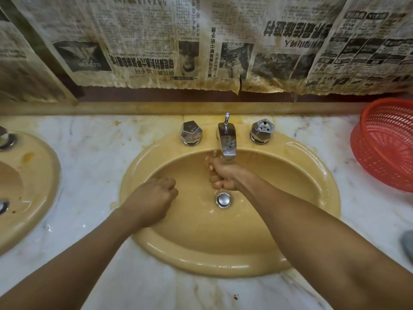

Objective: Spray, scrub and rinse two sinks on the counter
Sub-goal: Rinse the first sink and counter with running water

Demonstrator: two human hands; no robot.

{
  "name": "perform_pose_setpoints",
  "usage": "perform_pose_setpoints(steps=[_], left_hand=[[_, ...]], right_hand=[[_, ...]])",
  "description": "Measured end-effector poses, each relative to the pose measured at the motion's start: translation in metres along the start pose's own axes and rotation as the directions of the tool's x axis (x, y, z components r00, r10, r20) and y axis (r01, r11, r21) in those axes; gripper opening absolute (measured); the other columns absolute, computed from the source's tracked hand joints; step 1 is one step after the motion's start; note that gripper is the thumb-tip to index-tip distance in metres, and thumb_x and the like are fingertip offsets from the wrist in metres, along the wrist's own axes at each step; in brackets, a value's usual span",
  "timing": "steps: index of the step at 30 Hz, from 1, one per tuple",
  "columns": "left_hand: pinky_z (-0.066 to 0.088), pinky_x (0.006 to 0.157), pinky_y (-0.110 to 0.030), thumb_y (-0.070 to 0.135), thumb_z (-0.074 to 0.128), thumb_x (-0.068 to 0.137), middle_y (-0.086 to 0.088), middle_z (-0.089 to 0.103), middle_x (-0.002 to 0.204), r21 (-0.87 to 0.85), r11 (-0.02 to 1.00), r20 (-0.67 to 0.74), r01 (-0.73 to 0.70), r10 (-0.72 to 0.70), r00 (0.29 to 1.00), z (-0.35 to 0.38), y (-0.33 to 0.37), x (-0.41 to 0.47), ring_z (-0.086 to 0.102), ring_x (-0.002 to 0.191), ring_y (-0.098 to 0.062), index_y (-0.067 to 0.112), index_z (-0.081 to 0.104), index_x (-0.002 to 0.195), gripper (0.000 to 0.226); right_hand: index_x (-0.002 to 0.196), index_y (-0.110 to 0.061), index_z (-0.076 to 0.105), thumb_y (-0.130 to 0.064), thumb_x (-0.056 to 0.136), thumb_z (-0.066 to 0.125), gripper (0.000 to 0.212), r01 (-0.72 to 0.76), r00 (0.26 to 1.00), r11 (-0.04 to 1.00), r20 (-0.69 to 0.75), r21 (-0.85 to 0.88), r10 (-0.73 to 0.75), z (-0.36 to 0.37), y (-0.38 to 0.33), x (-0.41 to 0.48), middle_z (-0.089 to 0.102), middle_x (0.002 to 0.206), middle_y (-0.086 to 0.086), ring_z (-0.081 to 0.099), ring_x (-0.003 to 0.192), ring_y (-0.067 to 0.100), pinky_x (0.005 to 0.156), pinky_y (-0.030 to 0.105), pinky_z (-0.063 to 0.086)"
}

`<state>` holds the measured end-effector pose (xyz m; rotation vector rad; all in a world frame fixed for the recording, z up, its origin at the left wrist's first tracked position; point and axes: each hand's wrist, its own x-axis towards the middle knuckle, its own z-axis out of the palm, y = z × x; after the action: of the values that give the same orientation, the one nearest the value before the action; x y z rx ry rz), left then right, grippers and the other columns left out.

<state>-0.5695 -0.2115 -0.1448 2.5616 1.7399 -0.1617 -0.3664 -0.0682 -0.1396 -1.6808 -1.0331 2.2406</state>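
A yellow oval sink [297, 222] fills the middle of the marble counter. Its chrome faucet [227, 139] runs water, with a faceted knob on each side, left knob [190, 133] and right knob [262, 130]. My right hand [220, 174] is under the stream, fingers curled, nothing visible in it. My left hand [154, 198] hovers over the bowl's left side in a loose fist, holding nothing. A chrome drain plug [223, 199] sits between the hands. A second yellow sink [33, 186] shows at the left edge.
A red plastic basket [386, 144] stands on the counter at the far right. A grey object [407, 243] pokes in at the right edge. Stained newspaper [201, 41] covers the wall behind. The marble counter [93, 153] separates the two sinks.
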Motion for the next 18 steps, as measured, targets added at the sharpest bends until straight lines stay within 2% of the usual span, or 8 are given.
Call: perform_pose_setpoints(steps=[3, 4, 6, 9, 11, 13, 16, 18], left_hand=[[0.05, 0.078, -0.037, 0.016, 0.061, 0.084, -0.001, 0.06, 0.098, -0.081, 0.995, -0.069, -0.051, 0.046, 0.997, -0.003, -0.011, -0.013, 0.06, 0.089, -0.026, 0.018, 0.065, 0.084, 0.004], [0.051, 0.086, -0.037, 0.018, 0.057, 0.086, -0.003, 0.062, 0.11, -0.104, 0.993, -0.076, -0.055, 0.047, 0.996, -0.004, -0.012, -0.015, 0.062, 0.1, -0.027, 0.018, 0.066, 0.091, 0.011], [0.046, 0.105, -0.04, 0.023, 0.048, 0.089, -0.009, 0.057, 0.141, -0.112, 0.992, -0.07, -0.059, 0.051, 0.996, -0.008, -0.013, -0.015, 0.056, 0.13, -0.03, 0.018, 0.068, 0.11, 0.029], [0.016, 0.125, -0.047, 0.03, 0.039, 0.091, -0.006, 0.02, 0.17, -0.06, 0.998, -0.016, -0.009, 0.008, 1.0, -0.012, -0.019, -0.014, 0.016, 0.158, -0.025, 0.019, 0.046, 0.15, 0.06], [0.004, 0.127, -0.048, 0.036, 0.034, 0.093, 0.002, -0.006, 0.173, -0.072, 0.996, 0.005, 0.049, -0.049, 0.999, -0.011, -0.027, -0.014, -0.008, 0.159, -0.021, 0.022, 0.017, 0.164, 0.075], [0.001, 0.128, -0.047, 0.038, 0.035, 0.093, 0.006, -0.018, 0.171, -0.12, 0.989, 0.021, 0.088, -0.086, 0.996, -0.011, -0.034, -0.012, -0.017, 0.157, -0.018, 0.025, -0.002, 0.165, 0.082], [0.001, 0.129, -0.047, 0.032, 0.048, 0.093, 0.003, -0.02, 0.171, -0.106, 0.988, 0.02, 0.111, -0.109, 0.994, -0.01, -0.037, -0.002, -0.017, 0.157, -0.018, 0.028, -0.008, 0.164, 0.09], [0.007, 0.128, -0.05, 0.026, 0.056, 0.091, -0.003, -0.014, 0.172, -0.063, 0.991, -0.011, 0.12, -0.121, 0.993, -0.006, -0.032, 0.005, -0.009, 0.159, -0.023, 0.024, -0.003, 0.165, 0.095]], right_hand=[[0.102, -0.009, 0.054, -0.02, 0.112, 0.036, 0.023, -0.024, 0.998, 0.999, 0.058, 0.032, 0.022, -0.01, 0.002, 0.001, 0.054, 0.064, 0.001, 0.039, 0.044, 0.007, 0.039, 0.019, 0.035], [0.109, -0.006, 0.054, -0.016, 0.111, 0.039, 0.019, -0.05, 0.996, 0.993, 0.086, 0.107, 0.041, -0.011, 0.003, 0.0, 0.06, 0.077, 0.009, 0.053, 0.05, 0.011, 0.05, 0.023, 0.047], [0.119, 0.002, 0.052, -0.02, 0.11, 0.042, 0.026, -0.072, 0.995, 0.963, 0.088, 0.261, 0.051, -0.009, 0.007, 0.002, 0.063, 0.104, 0.024, 0.071, 0.091, 0.03, 0.082, 0.037, 0.056], [0.146, 0.012, 0.035, -0.031, 0.111, 0.038, 0.055, -0.132, 0.986, 0.89, 0.146, 0.437, 0.075, -0.01, 0.006, 0.005, 0.043, 0.146, 0.035, 0.04, 0.142, 0.046, 0.115, 0.05, 0.039], [0.152, 0.012, 0.023, -0.035, 0.11, 0.035, 0.064, -0.169, 0.978, 0.814, 0.2, 0.556, 0.066, -0.014, 0.003, 0.003, 0.028, 0.157, 0.036, 0.028, 0.147, 0.049, 0.121, 0.053, 0.029], [0.15, 0.015, 0.026, -0.038, 0.109, 0.036, 0.068, -0.177, 0.969, 0.791, 0.246, 0.586, 0.034, -0.016, 0.002, -0.001, 0.032, 0.153, 0.039, 0.032, 0.144, 0.052, 0.119, 0.054, 0.031], [0.144, 0.017, 0.034, -0.038, 0.107, 0.039, 0.067, -0.187, 0.95, 0.84, 0.311, 0.509, 0.023, -0.016, 0.004, -0.009, 0.039, 0.148, 0.041, 0.039, 0.14, 0.052, 0.119, 0.053, 0.033], [0.148, 0.015, 0.03, -0.041, 0.109, 0.033, 0.068, -0.162, 0.966, 0.852, 0.256, 0.497, 0.035, -0.02, 0.004, -0.01, 0.037, 0.15, 0.039, 0.037, 0.142, 0.05, 0.12, 0.052, 0.033]])
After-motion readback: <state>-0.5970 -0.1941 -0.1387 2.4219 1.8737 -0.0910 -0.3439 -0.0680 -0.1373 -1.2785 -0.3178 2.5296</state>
